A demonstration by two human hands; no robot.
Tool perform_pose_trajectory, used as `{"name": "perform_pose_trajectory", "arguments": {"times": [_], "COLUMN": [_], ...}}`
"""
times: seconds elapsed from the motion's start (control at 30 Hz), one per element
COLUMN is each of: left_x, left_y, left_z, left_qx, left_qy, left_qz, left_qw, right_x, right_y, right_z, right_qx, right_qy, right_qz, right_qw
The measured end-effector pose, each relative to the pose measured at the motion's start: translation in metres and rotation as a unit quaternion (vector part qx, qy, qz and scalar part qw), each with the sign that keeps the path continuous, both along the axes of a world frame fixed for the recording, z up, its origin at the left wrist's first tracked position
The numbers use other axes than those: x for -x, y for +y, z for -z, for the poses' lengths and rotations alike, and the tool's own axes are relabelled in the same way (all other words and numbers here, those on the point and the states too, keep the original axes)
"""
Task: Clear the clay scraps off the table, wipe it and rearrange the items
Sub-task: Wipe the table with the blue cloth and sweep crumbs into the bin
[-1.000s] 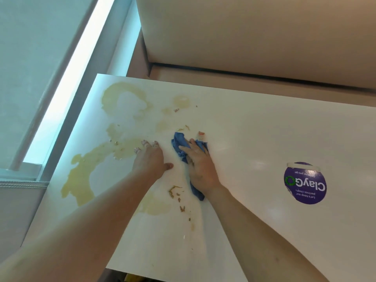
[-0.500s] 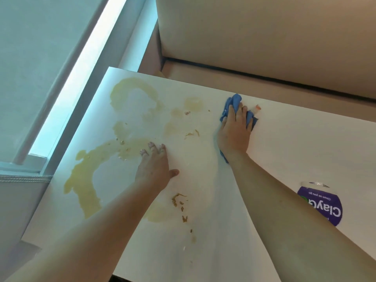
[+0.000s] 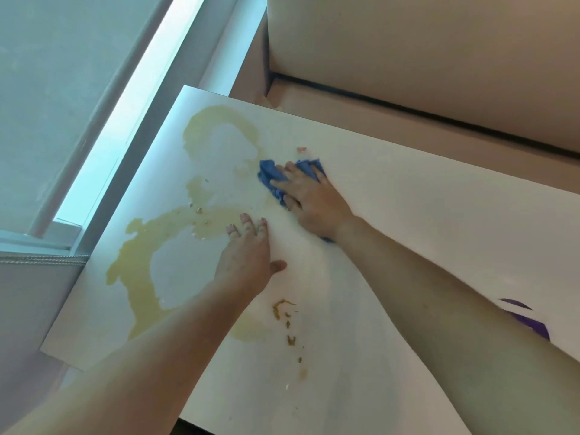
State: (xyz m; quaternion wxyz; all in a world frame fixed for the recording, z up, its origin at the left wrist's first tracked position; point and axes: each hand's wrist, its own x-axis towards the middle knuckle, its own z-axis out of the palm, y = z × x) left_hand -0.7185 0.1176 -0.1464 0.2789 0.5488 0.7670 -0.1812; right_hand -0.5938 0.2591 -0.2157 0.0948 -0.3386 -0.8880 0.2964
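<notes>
Pressing cloth (image 3: 269, 177) flat onto white bench (image 3: 423, 215), right hand (image 3: 314, 202) has fingers spread, grip wide. Cloth sits at right edge of yellow smear (image 3: 135, 265), toward bench's far side. Left hand (image 3: 248, 259) lies palm down near it, grip wide, holding nothing. Brown scraps (image 3: 282, 309) lie near left wrist. Purple sticker (image 3: 530, 323) peeks from behind right forearm.
</notes>
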Motion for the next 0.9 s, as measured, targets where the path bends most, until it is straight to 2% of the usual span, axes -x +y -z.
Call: {"name": "perform_pose_trajectory", "arguments": {"times": [0.17,0.3,0.43,0.53,0.6,0.7,0.8,0.9], "left_x": [0.004,0.016,0.05,0.077,0.084,0.078,0.066,0.069], "left_y": [-0.002,-0.01,-0.041,-0.073,-0.092,-0.12,-0.143,-0.159], "left_z": [0.003,-0.005,-0.015,-0.015,-0.017,-0.017,-0.015,-0.019], "left_qx": [-0.024,-0.074,-0.194,-0.296,-0.317,-0.297,-0.272,-0.268], "left_qy": [-0.005,-0.072,-0.129,-0.153,-0.152,-0.16,-0.173,-0.157], "left_qz": [0.001,-0.05,-0.167,-0.233,-0.268,-0.288,-0.267,-0.242], "left_qw": [1.0,0.993,0.958,0.913,0.897,0.896,0.908,0.919], "right_x": [-0.022,-0.026,-0.029,-0.025,-0.017,-0.002,-0.001,-0.025], "right_y": [-0.052,-0.077,-0.112,-0.142,-0.165,-0.199,-0.209,-0.201], "right_z": [0.002,0.002,0.0,0.001,0.0,-0.003,-0.025,-0.056], "right_qx": [0.009,0.016,0.016,0.016,0.024,0.071,0.21,0.25], "right_qy": [0.008,0.017,0.01,0.014,0.019,0.049,0.133,0.177], "right_qz": [0.004,0.023,0.029,0.039,0.054,0.074,0.165,0.249], "right_qw": [1.0,0.999,0.999,0.999,0.998,0.994,0.954,0.919]}}
